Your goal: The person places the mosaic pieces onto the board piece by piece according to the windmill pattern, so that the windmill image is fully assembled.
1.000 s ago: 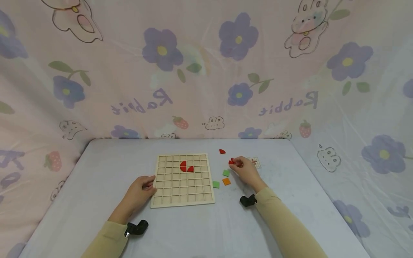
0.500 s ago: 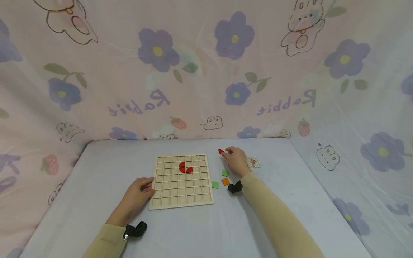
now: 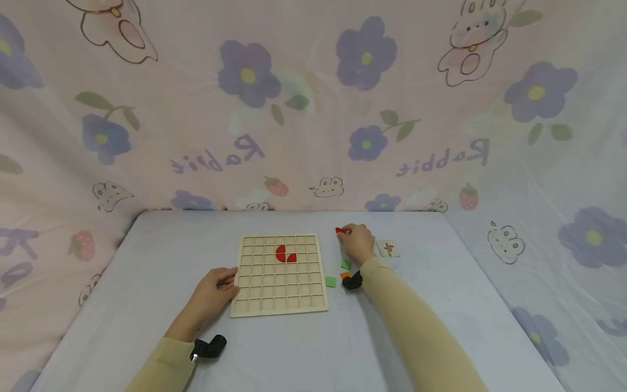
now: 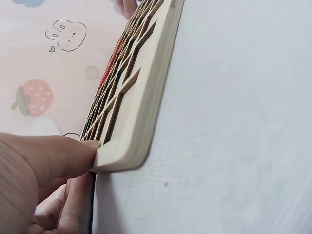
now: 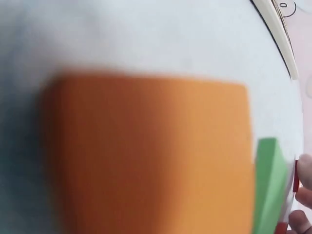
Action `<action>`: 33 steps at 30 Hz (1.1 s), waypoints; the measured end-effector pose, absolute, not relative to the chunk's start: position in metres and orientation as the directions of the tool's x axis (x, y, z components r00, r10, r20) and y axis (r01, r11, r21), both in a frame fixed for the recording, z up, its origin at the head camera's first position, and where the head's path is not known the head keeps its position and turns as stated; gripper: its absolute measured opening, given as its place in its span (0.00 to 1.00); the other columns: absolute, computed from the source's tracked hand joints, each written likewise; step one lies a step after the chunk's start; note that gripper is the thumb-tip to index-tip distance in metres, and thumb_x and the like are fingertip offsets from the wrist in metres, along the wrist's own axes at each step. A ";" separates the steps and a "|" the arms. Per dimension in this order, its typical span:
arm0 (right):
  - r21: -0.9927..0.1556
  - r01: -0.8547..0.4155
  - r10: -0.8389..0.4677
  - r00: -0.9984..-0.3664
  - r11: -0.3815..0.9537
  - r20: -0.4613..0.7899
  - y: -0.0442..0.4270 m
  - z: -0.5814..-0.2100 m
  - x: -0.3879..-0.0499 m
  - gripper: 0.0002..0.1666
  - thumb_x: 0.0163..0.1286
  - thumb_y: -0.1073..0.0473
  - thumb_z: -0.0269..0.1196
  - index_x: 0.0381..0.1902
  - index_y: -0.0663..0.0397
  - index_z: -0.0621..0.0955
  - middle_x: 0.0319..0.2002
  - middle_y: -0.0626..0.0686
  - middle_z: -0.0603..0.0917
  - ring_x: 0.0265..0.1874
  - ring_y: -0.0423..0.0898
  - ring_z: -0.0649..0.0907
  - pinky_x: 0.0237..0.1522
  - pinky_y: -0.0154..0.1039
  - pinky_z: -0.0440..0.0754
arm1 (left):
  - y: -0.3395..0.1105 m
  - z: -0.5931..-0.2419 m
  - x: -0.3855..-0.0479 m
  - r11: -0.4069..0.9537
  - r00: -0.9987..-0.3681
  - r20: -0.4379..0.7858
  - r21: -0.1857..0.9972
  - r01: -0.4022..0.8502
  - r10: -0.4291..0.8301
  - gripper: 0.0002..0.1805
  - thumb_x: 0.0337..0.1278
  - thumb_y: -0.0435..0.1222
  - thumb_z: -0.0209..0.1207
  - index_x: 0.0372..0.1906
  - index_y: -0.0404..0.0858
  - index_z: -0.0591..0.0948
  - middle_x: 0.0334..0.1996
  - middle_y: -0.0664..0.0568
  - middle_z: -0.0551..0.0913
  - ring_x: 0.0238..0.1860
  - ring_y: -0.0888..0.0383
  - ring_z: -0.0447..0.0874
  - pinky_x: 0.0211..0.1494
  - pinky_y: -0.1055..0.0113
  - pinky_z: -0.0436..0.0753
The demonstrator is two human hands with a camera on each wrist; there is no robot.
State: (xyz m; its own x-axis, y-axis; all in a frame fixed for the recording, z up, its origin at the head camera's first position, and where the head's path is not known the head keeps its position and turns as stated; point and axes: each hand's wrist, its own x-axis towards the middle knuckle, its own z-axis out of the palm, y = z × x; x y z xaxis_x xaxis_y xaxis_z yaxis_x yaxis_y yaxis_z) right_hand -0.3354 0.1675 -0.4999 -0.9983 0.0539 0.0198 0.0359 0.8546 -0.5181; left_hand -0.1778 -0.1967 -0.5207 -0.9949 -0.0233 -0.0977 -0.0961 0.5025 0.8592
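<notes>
head | red piece [image 3: 339, 231] touching right fingers [image 3: 345, 239], grip unclear | left fingers [image 3: 226, 271] pinch board [image 3: 280, 314]

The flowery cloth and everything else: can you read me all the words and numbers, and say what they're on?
"Rabbit", backwards: back cloth, left of middle.
"Rabbit", backwards: same cloth, right of middle.
Letters at far left: cut off, not readable.
Card: any print is too small.
Board: no writing seen.

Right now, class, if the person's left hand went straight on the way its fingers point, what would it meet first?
The square, pale wooden grid board: the left hand touches its left edge.
</notes>
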 end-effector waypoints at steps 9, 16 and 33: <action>-0.506 0.029 0.074 -0.995 0.862 0.069 0.171 -0.506 -0.342 0.18 0.68 0.46 0.62 0.50 0.48 0.84 0.40 0.54 0.82 0.44 0.57 0.78 0.51 0.58 0.68 | -0.190 -0.517 -0.180 0.501 -0.995 -0.098 0.861 -0.092 -0.013 0.28 0.58 0.30 0.62 0.65 0.30 0.72 0.57 0.40 0.70 0.55 0.50 0.73 0.52 0.69 0.78; -0.503 0.041 0.079 -0.995 0.863 0.055 0.167 -0.501 -0.344 0.14 0.67 0.53 0.64 0.46 0.53 0.82 0.41 0.54 0.84 0.42 0.55 0.80 0.50 0.53 0.70 | -0.188 -0.518 -0.181 0.498 -0.995 -0.095 0.863 -0.086 -0.008 0.29 0.58 0.29 0.62 0.65 0.30 0.71 0.58 0.40 0.70 0.55 0.50 0.73 0.52 0.71 0.78; -0.642 -0.029 -0.050 -0.999 0.766 -0.014 0.163 -0.493 -0.319 0.12 0.70 0.55 0.61 0.46 0.55 0.78 0.34 0.52 0.80 0.30 0.48 0.77 0.31 0.40 0.77 | -0.195 -0.519 -0.178 0.513 -0.996 -0.089 0.855 -0.083 -0.013 0.29 0.57 0.29 0.62 0.65 0.29 0.71 0.56 0.39 0.71 0.54 0.49 0.74 0.52 0.70 0.78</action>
State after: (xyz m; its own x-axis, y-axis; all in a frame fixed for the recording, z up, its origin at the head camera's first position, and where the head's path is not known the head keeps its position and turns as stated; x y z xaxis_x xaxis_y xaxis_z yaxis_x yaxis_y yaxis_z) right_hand -0.3190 0.1633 -0.4927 -0.9987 -0.0499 -0.0140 -0.0293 0.7661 -0.6420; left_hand -0.1777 -0.1952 -0.5193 -0.9960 -0.0130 -0.0889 -0.0830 0.5126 0.8546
